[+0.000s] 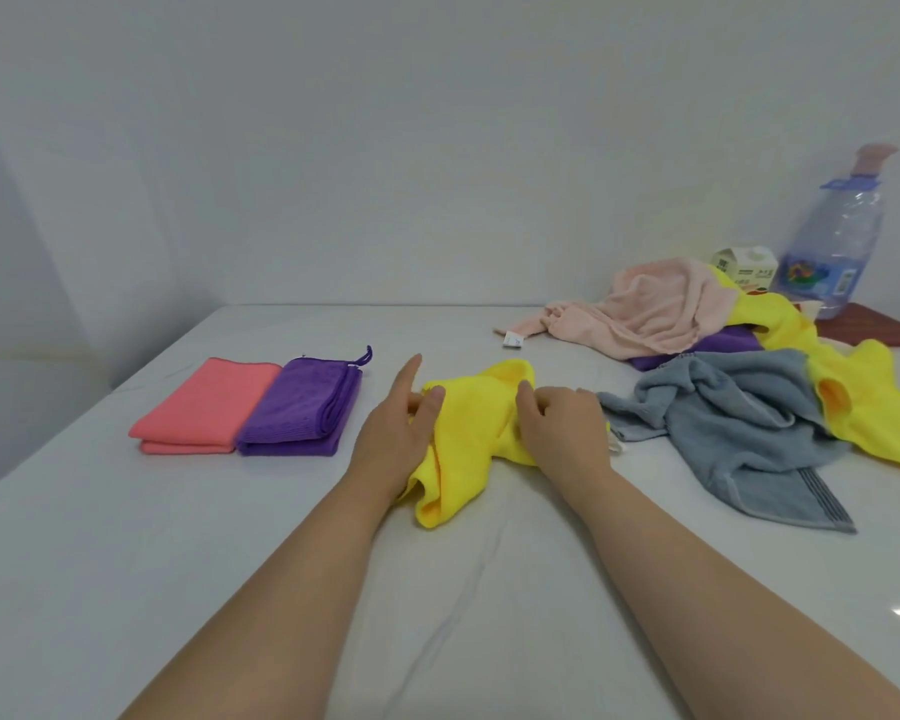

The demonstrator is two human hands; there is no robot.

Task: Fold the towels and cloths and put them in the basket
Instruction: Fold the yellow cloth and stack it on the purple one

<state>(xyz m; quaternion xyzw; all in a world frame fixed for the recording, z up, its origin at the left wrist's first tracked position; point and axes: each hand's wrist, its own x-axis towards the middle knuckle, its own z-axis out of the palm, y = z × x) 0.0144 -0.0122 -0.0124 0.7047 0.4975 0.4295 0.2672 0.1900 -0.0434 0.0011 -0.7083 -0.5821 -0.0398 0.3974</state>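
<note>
left grip (396, 428) pinching yellow cloth (468, 439) edge under thumb, forefinger straight, right grip (562, 433) curled into its folds, fingertips buried, cloth bunched mid-surface (230, 563), folded pink cloth (204, 407) and purple cloth (297, 407) near left edge, unfolded heap (723, 356) at far right corner, partly cut off

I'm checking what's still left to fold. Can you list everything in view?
pink cloth: 1, coral pink, folded, left on the table
purple cloth: 1, purple, folded, touching the pink cloth's right side
yellow cloth: 1, yellow, crumpled, centre, between the hands
grey towel: 1, blue-grey, crumpled, right
pale towel: 1, pale pink, top of the right pile
second purple cloth: 1, purple, under the pale towel
second yellow cloth: 1, yellow, crumpled, far right
carton: 1, white, behind the pile
bottle: 1, clear blue, far right
mat: 1, red, under the bottle
table: 1, white
basket: none in view
left hand: pinches the yellow cloth's left edge
right hand: grips its right side
</note>
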